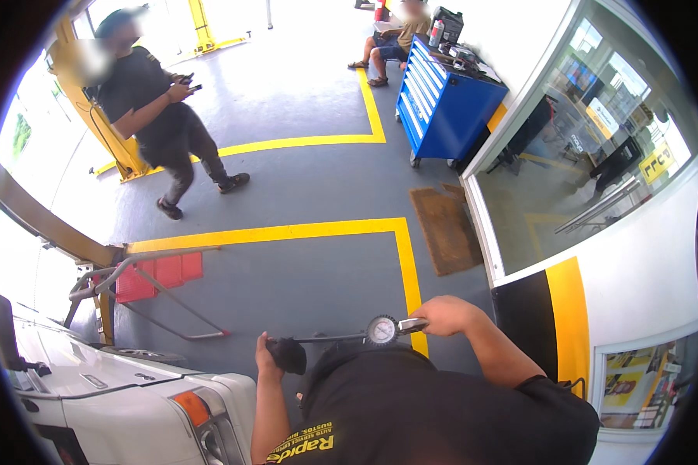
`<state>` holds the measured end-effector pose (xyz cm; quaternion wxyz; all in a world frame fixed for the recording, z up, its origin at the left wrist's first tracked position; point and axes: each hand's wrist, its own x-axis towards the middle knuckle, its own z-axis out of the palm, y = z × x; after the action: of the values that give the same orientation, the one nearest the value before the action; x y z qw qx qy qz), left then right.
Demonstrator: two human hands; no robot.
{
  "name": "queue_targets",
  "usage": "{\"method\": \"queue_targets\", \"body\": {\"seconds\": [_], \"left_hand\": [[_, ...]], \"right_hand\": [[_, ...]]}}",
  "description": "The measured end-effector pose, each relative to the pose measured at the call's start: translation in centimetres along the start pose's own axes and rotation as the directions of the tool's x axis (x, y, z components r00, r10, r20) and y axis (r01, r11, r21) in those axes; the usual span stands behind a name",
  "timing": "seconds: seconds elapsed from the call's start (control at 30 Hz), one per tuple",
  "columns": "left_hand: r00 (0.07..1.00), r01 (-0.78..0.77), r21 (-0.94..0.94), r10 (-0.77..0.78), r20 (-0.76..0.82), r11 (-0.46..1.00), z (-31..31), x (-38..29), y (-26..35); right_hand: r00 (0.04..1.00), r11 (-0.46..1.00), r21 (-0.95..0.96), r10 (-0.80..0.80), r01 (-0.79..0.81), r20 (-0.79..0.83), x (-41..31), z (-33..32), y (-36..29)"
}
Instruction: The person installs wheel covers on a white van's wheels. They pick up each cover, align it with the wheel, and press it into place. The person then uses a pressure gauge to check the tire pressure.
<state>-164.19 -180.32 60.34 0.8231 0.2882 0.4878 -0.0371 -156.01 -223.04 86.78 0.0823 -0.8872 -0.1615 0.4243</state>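
My right hand (451,317) grips the metal lever handle (412,325) of a tire inflator in front of my waist. Its round dial pressure gauge (382,330) has a black ribbed rim and faces up. A thin dark hose (331,337) runs left from the gauge toward my left hand (266,354). That hand is closed on a soft-looking black item (289,355), perhaps cloth or a cap; I cannot tell which. How the hose end meets this item is hidden.
At lower left stands a white vehicle (151,407) with an orange corner lamp. A tubular metal stand (168,308) and red plastic bins (160,276) sit beyond. One person (151,99) walks; another (416,35) sits behind a blue tool cabinet (448,104). A brown doormat (445,229) lies by the glass door (587,145).
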Motion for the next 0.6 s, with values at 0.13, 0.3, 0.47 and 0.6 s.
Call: {"method": "queue_targets", "body": {"seconds": [0.13, 0.3, 0.47, 0.6], "left_hand": [[0.999, -0.033, 0.050, 0.034, -0.029, 0.998, -0.6, 1.4, 2.7], [0.986, -0.130, 0.074, 0.137, -0.097, 0.989, -0.7, 2.3, 3.7], [0.979, -0.155, 0.054, 0.161, -0.129, 0.986, 2.0, 2.2, 2.9], [0.956, -0.198, -0.028, 0.187, -0.224, 0.980, 5.5, 2.2, 1.3]], "right_hand": [[0.997, 0.997, 0.012, -0.074, 0.074, 0.018, 2.9, -2.3, -2.0], [0.988, 0.990, -0.061, -0.119, 0.126, 0.103, 6.5, -6.0, -2.6], [0.975, 0.967, -0.151, -0.189, 0.206, 0.120, 10.1, -10.4, -0.7], [0.973, 0.965, -0.153, -0.196, 0.214, 0.124, 12.6, -13.7, 2.2]]}}
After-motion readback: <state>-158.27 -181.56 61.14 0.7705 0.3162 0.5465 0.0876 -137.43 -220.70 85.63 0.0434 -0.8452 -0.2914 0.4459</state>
